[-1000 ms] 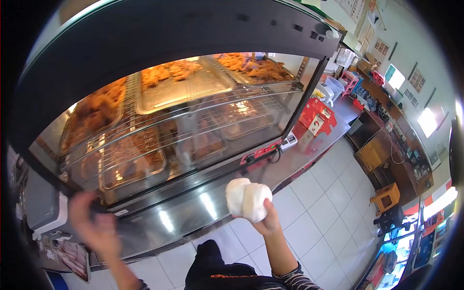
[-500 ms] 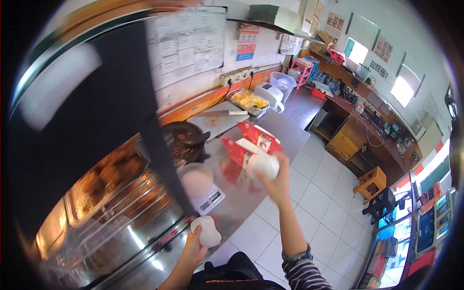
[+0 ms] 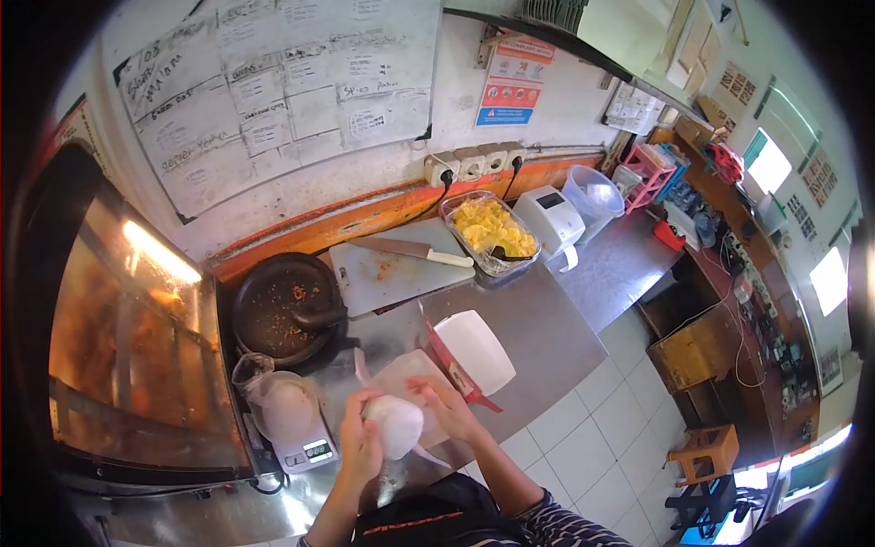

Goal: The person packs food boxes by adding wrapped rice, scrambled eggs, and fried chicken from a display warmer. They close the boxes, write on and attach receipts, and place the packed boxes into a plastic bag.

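Observation:
My left hand (image 3: 362, 436) is closed around the side of a white, rounded bundle (image 3: 396, 427), whose contents are hidden. Just right of it, my right hand (image 3: 447, 407) is held with its fingers apart and nothing in them. Below both hands lies an opened takeaway box (image 3: 406, 372), pale inside, partly covered by the bundle. Beside it an open box (image 3: 474, 354) with a white interior and red outer side sits on the steel counter (image 3: 547, 319).
A digital scale (image 3: 305, 453) carrying a bagged tub stands left, near a stone mortar with pestle (image 3: 283, 314) and the lit glass display cabinet (image 3: 137, 356). Behind are a knife (image 3: 415, 250) on a cutting board (image 3: 365, 278), a tray of yellow food (image 3: 492, 230) and a white label printer (image 3: 550, 219).
My right hand has let go of the white piece it held over the red boxes and moved in beside my left. The view has swung toward the counter, away from the cabinet.

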Action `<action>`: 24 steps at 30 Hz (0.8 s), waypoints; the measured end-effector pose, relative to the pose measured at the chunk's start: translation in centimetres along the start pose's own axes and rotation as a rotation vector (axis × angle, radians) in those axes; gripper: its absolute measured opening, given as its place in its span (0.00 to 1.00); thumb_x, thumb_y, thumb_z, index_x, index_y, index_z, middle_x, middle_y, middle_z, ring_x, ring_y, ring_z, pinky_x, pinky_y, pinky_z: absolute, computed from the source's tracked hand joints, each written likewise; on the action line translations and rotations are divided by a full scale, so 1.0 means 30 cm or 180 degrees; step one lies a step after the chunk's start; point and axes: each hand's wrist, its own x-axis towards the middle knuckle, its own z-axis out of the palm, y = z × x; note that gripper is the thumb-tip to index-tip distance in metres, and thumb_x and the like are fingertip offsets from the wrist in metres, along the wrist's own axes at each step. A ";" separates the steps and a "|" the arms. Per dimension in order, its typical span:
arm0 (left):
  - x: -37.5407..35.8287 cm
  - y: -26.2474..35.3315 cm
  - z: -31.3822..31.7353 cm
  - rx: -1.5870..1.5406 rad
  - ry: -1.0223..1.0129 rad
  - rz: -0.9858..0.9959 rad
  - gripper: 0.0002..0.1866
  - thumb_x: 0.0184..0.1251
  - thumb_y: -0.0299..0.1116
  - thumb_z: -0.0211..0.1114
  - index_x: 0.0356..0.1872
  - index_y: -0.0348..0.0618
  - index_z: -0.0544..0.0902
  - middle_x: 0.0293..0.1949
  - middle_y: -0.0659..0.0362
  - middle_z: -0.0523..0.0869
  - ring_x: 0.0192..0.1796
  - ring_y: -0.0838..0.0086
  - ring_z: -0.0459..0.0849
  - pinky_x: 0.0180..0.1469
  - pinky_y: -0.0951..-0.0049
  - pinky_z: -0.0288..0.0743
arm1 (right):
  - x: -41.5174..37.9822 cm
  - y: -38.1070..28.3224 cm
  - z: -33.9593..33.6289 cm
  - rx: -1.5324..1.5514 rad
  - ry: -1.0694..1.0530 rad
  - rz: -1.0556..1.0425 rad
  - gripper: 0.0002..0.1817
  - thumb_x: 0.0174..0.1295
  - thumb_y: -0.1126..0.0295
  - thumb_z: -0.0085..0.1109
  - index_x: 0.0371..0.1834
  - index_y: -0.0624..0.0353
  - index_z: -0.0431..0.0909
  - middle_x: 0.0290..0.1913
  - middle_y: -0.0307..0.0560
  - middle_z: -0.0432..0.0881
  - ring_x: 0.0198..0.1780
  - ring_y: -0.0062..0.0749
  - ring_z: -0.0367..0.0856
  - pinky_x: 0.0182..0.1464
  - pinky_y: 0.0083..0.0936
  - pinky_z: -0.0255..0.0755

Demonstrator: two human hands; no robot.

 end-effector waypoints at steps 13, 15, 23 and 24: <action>-0.029 -0.529 0.077 -0.1097 0.1774 -0.1194 0.33 0.72 0.58 0.42 0.65 0.41 0.64 0.65 0.56 0.67 0.63 0.67 0.67 0.64 0.65 0.60 | 0.250 0.374 -0.345 -0.0969 0.1026 0.0514 0.26 0.50 0.60 0.71 0.44 0.63 0.68 0.38 0.55 0.80 0.37 0.42 0.82 0.41 0.32 0.75; -0.011 -0.605 0.149 -0.1478 0.1581 -0.1251 0.32 0.73 0.58 0.38 0.67 0.45 0.61 0.60 0.60 0.72 0.61 0.73 0.70 0.64 0.65 0.60 | 0.270 0.475 -0.313 -0.0882 0.0367 0.0940 0.22 0.54 0.60 0.67 0.45 0.63 0.72 0.40 0.55 0.80 0.39 0.44 0.81 0.44 0.34 0.74; 0.220 -0.567 0.265 -0.0561 0.2081 -0.1264 0.38 0.67 0.66 0.36 0.69 0.50 0.61 0.69 0.57 0.61 0.68 0.64 0.59 0.70 0.52 0.41 | 0.773 0.459 -0.892 -0.2534 0.0692 -0.0462 0.13 0.57 0.70 0.53 0.46 0.50 0.79 0.46 0.53 0.77 0.48 0.47 0.77 0.48 0.40 0.71; 0.245 -0.506 0.318 -0.0566 0.2120 -0.1255 0.38 0.67 0.66 0.36 0.69 0.50 0.61 0.69 0.57 0.61 0.68 0.64 0.59 0.70 0.52 0.41 | 0.857 0.528 -0.965 -0.3293 0.0679 -0.0470 0.16 0.58 0.72 0.51 0.49 0.48 0.79 0.47 0.53 0.75 0.49 0.47 0.76 0.50 0.39 0.71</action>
